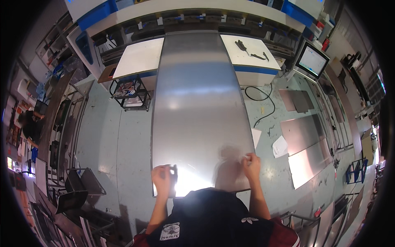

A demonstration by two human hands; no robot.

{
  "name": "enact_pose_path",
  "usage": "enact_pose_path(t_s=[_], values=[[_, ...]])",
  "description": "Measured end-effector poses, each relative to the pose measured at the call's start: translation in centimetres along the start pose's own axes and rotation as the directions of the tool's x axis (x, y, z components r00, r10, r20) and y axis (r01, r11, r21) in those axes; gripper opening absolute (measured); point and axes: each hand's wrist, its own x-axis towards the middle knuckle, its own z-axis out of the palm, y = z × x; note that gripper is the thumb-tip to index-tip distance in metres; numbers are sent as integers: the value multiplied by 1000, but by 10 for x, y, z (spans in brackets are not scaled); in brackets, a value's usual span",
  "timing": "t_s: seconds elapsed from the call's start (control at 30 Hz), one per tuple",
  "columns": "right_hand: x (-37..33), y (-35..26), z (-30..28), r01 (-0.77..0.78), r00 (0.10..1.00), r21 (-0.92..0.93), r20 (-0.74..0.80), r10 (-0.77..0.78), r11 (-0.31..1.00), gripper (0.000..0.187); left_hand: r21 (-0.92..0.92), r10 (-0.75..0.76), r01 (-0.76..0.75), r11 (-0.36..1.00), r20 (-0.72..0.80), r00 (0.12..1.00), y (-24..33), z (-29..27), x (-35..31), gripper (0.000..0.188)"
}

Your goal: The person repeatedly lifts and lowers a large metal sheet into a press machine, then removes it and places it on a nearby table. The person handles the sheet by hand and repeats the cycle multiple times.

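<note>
A long, shiny metal sheet (197,127) stretches away from my body to a large machine at the far end. My left hand (161,177) is at the sheet's near left edge, its fingers curled closed around the margin. Across from it, my right hand (251,165) grips the right edge, a little farther from my body, with the fingers bent over the top. Parts of both hands below the sheet are hidden. Their reflections show on the bright surface.
White-topped tables (140,57) flank the sheet; dark tools (249,51) lie on the right one. A black cart (131,94) stands at left. To the right are a monitor (311,60), a floor cable (271,101) and metal sheets (304,131). A person (31,125) is at far left.
</note>
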Motion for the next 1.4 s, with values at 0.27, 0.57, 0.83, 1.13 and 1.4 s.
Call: enact_pose_path(t_s=[0.27,0.57,0.83,1.13,1.4], values=[[-23,106,-39,-191,952,216,278,127,958,35,270,-423,356,895,256,869,-111,-75,-26,37],[-41,82,-22,-104,994,269,66,89,958,25,153,-339,314,937,180,924,-101,-58,-39,41],[-37,85,-17,-56,998,326,20,52,944,22,73,-412,407,911,239,879,-69,-64,-21,40],[-32,80,-16,-74,997,312,27,69,947,18,48,-320,318,947,221,921,-84,-62,-20,38],[-30,83,-18,-45,999,290,23,40,956,15,49,-263,258,965,180,948,-86,-61,-23,38]])
